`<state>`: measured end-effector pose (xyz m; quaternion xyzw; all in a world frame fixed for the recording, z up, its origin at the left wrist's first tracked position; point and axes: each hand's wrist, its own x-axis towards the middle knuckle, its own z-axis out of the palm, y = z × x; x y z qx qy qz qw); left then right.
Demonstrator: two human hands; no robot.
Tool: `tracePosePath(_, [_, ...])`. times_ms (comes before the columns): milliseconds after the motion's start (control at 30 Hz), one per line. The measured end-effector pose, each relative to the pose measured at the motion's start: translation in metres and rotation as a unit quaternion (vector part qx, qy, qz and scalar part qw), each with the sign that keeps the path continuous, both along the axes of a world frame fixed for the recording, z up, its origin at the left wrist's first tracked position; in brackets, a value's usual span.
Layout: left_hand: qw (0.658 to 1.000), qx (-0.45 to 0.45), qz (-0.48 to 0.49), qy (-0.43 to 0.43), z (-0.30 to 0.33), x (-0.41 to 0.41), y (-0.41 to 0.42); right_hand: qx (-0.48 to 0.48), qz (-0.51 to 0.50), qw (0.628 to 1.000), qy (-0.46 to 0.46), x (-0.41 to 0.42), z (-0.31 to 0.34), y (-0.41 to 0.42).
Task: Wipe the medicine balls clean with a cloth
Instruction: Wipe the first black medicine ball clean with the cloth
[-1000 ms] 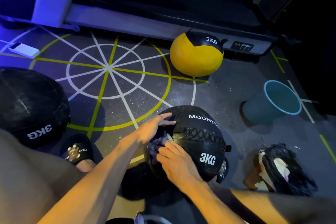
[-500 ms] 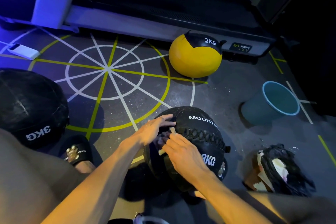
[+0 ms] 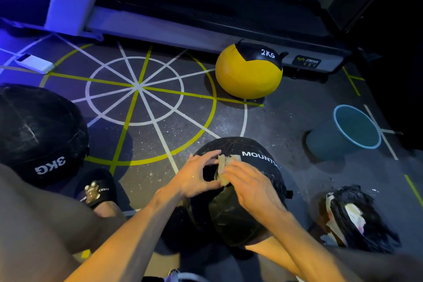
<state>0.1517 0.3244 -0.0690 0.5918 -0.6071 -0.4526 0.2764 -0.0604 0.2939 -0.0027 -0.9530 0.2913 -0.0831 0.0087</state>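
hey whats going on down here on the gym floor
A person is cleaning a black medicine ball marked MOUNTS on the floor. The right hand presses a pale cloth against the top of the ball, while the left hand steadies the ball beside it. Another black ball marked 3KG sits to the left, a yellow 2KG ball lies farther back, and a teal bucket stands to the right.
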Motion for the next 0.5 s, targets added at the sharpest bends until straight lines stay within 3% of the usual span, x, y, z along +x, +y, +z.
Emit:
tracePosePath(167, [0.998,-0.045,0.022,-0.032,0.006,-0.008,0.006,0.055,-0.183,0.981,-0.023,-0.015,0.013,-0.031])
tracePosePath(233, [0.998,-0.052,0.037,-0.029,0.004,-0.007,0.005,0.068,-0.149,0.984,-0.065,0.002,0.019,-0.022])
tracePosePath(333, [0.997,-0.052,0.049,-0.031,0.001,-0.001,0.007,0.075,-0.011,0.997,0.003,0.015,0.014,-0.001])
tracePosePath(367, [0.997,-0.05,0.05,-0.031,0.002,0.0,0.008,0.075,-0.015,0.997,0.002,0.009,0.009,-0.003])
tracePosePath(500, [0.997,-0.047,0.043,-0.035,0.005,0.005,0.012,0.129,-0.242,0.962,-0.018,-0.039,0.003,-0.042])
